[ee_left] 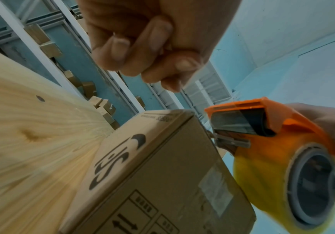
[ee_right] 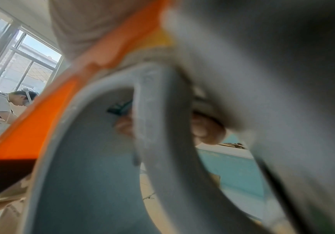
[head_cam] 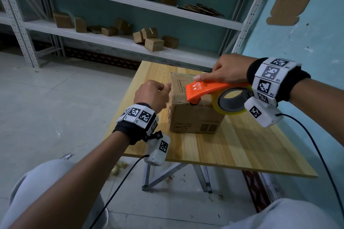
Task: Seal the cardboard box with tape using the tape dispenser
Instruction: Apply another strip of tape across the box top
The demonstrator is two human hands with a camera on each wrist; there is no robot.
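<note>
While gripped, dispenser (head_cam: pixel 210 89) atop box (head_cam: pixel 193 117).

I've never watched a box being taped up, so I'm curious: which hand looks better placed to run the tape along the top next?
Probably the right hand. It grips the orange tape dispenser, whose front end is over the cardboard box top. The left hand hangs curled beside the box, holding nothing.

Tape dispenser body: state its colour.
Orange tape dispenser, clearest in the head view.

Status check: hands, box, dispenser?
Right hand grips tape dispenser, nose on cardboard box top. Left hand curled, empty, beside box. Nothing blocking.
</note>
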